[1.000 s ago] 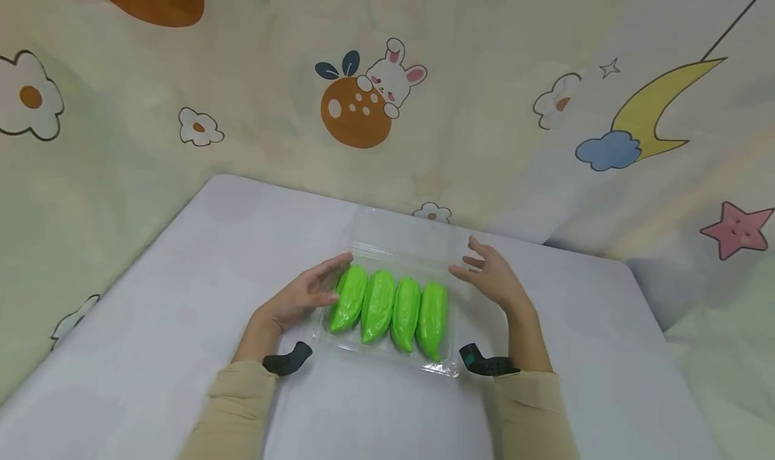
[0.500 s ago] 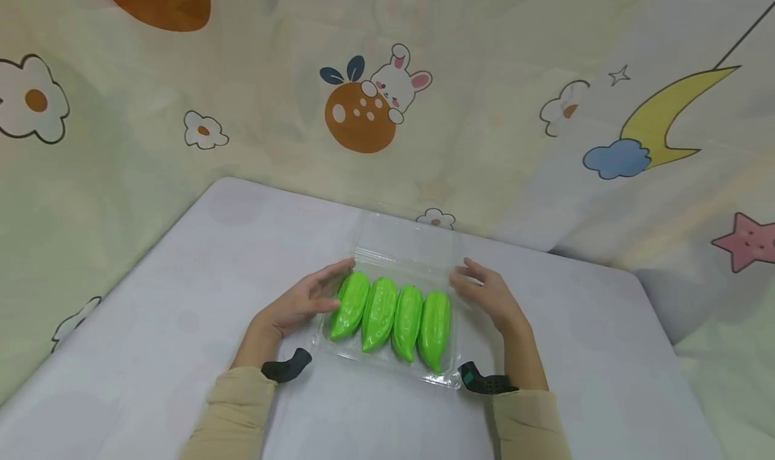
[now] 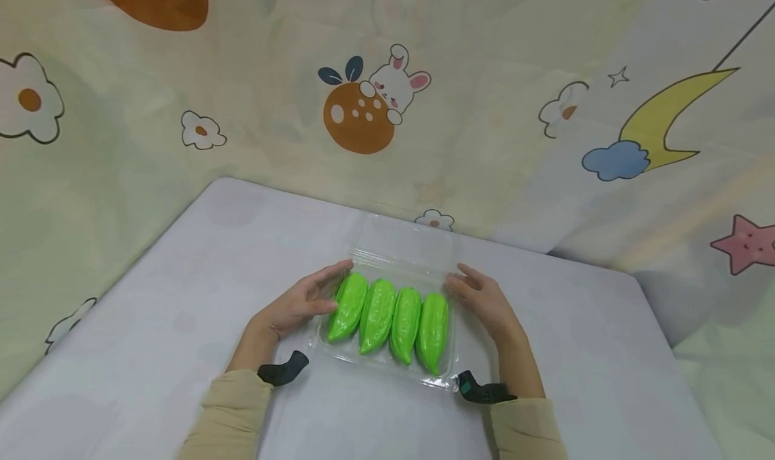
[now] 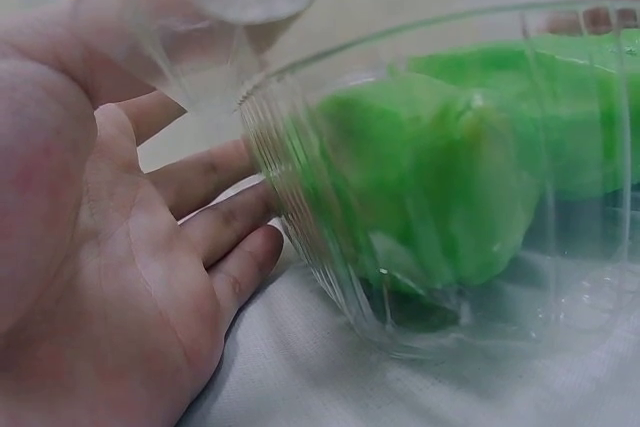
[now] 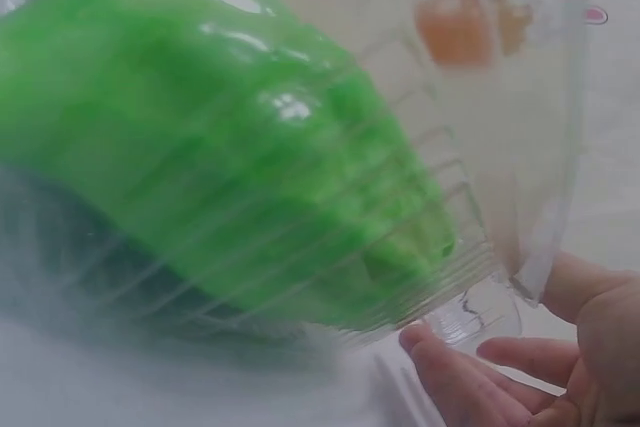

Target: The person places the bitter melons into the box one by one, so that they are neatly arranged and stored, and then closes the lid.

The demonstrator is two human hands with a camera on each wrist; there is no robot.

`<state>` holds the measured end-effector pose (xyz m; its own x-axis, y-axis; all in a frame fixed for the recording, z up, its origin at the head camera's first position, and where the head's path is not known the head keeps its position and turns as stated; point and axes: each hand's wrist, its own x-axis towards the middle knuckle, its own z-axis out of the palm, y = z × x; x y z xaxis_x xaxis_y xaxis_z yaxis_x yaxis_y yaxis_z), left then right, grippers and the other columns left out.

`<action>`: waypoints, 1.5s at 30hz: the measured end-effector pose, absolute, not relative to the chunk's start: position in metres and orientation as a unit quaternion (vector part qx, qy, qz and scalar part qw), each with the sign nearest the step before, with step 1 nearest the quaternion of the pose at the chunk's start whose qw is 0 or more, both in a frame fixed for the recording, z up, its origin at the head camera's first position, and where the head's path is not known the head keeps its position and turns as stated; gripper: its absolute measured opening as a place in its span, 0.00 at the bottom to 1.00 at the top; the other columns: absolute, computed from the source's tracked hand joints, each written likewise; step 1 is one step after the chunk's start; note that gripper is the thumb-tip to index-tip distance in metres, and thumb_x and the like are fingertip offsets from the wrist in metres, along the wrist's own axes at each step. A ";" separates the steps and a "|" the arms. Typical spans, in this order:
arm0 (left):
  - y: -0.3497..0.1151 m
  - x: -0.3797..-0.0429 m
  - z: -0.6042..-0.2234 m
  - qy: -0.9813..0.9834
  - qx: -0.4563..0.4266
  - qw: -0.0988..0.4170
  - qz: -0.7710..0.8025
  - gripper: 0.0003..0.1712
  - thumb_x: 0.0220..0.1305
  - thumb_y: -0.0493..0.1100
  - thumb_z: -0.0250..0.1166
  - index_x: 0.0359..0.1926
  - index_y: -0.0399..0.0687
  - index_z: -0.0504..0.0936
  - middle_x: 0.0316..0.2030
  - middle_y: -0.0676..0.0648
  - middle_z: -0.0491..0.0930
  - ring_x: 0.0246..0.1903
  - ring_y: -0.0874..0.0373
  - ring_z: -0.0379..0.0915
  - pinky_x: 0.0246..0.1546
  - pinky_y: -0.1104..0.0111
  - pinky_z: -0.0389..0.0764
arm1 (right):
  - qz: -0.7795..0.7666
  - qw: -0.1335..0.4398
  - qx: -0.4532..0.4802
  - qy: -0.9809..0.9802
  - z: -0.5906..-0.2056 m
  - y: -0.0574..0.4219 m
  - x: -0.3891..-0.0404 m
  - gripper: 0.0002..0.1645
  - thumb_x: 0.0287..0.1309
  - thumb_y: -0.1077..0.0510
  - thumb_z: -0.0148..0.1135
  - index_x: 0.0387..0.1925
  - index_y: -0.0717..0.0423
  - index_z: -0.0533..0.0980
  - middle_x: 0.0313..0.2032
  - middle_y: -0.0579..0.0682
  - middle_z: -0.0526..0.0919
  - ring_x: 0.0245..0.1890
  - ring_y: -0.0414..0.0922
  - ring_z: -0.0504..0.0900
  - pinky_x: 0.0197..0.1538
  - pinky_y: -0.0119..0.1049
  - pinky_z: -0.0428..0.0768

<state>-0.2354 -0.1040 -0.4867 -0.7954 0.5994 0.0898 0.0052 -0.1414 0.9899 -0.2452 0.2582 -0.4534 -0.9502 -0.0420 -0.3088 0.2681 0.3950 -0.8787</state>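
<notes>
A clear plastic clamshell box (image 3: 381,362) lies on the white table with its lid (image 3: 402,239) folded back. Inside is a row of several shiny green, bumpy, pointed pieces, like toy bitter melons (image 3: 377,315). My left hand (image 3: 297,307) is at the box's left side, its thumb overlapping the leftmost piece in the head view. In the left wrist view, the straight fingers (image 4: 215,172) reach the ribbed wall. My right hand (image 3: 484,302) is at the back right corner. The right wrist view shows its fingertips (image 5: 418,339) right by the base and lid corner.
The white table (image 3: 200,272) extends around the box. Behind it hangs a pale cloth backdrop (image 3: 260,97) printed with flowers, a rabbit and a moon. Black wrist devices (image 3: 284,369) sit near the box's front corners.
My right hand has come down and left to the box's back right corner, its fingers drawing closer together. The left hand stays nearly still; the head view has shifted slightly.
</notes>
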 end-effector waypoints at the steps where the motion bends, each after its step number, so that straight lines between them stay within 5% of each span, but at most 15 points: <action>1: -0.104 -0.235 -0.486 0.622 0.242 0.208 0.715 0.45 0.58 0.40 0.65 0.73 0.49 0.53 0.74 0.47 0.49 0.75 0.51 0.35 0.72 0.53 0.36 | -0.551 0.138 0.071 0.820 -0.454 0.258 -0.245 0.45 0.59 0.39 0.59 0.72 0.50 0.54 0.66 0.57 0.68 0.66 0.53 0.67 0.69 0.51 0.62; 24: -0.105 -0.237 -0.490 0.624 0.246 0.205 0.713 0.44 0.58 0.40 0.65 0.73 0.50 0.54 0.74 0.47 0.49 0.75 0.52 0.35 0.72 0.53 0.36 | -0.618 0.088 0.057 0.779 -0.463 0.250 -0.241 0.45 0.58 0.44 0.63 0.72 0.46 0.54 0.67 0.49 0.67 0.64 0.46 0.71 0.67 0.41 0.68; 31: -0.105 -0.238 -0.491 0.625 0.248 0.206 0.711 0.44 0.59 0.39 0.64 0.73 0.50 0.53 0.74 0.48 0.49 0.75 0.53 0.35 0.72 0.53 0.36 | -0.619 0.068 0.039 0.781 -0.467 0.252 -0.243 0.46 0.57 0.43 0.64 0.72 0.43 0.54 0.68 0.48 0.66 0.65 0.48 0.70 0.68 0.46 0.65; 40: -0.105 -0.236 -0.486 0.627 0.247 0.206 0.710 0.45 0.58 0.40 0.65 0.73 0.49 0.53 0.74 0.47 0.49 0.75 0.52 0.36 0.72 0.53 0.37 | -0.635 0.055 0.024 0.770 -0.464 0.252 -0.244 0.46 0.58 0.47 0.64 0.72 0.47 0.53 0.69 0.43 0.63 0.67 0.44 0.66 0.56 0.27 0.76; 45: -0.105 -0.237 -0.485 0.622 0.247 0.207 0.713 0.45 0.58 0.40 0.65 0.73 0.49 0.53 0.74 0.47 0.49 0.75 0.51 0.35 0.72 0.53 0.37 | -0.652 0.060 0.001 0.756 -0.453 0.249 -0.239 0.43 0.63 0.54 0.59 0.73 0.50 0.50 0.71 0.47 0.60 0.56 0.35 0.77 0.52 0.24 0.77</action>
